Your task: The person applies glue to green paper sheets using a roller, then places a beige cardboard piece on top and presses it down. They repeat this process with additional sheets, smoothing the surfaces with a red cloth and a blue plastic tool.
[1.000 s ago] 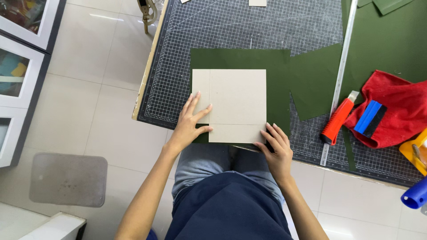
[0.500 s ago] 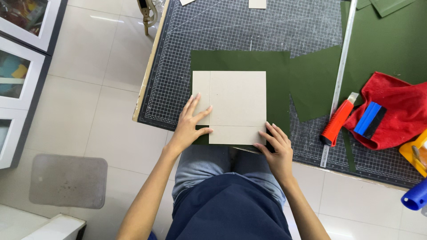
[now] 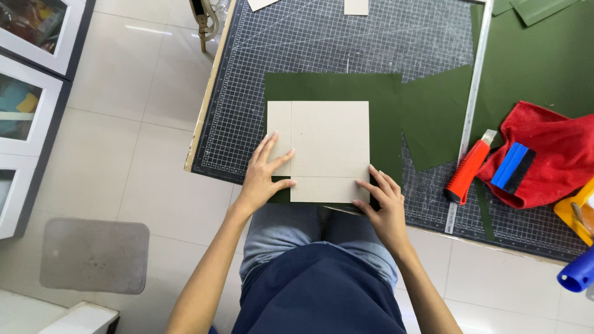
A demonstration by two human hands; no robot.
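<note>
Both hands, left hand (image 3: 263, 179) and right hand (image 3: 385, 207), flat and open on grey cardboard (image 3: 328, 148) over green sheet (image 3: 383, 99)

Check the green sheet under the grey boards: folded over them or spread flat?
Spread flat: the green sheet lies open beneath the grey boards, no edge turned over them.
</note>
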